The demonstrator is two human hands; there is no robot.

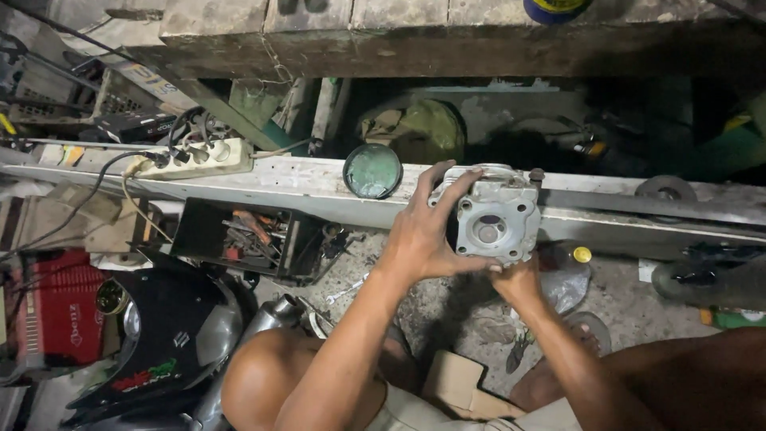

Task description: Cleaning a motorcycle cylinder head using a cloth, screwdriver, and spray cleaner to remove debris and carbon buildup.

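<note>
A grey metal engine cylinder head, with a round hole in its middle and bolt holes at the corners, is held up in front of me over a long pale beam. My left hand grips its left side, fingers spread over the top edge. My right hand supports it from below, mostly hidden behind the part. My bare knees show at the bottom of the view.
A round green-glass disc and a white power strip lie on the beam. A black tray of tools sits below it. A black motorcycle part and red box are left. Cardboard lies on the gritty floor.
</note>
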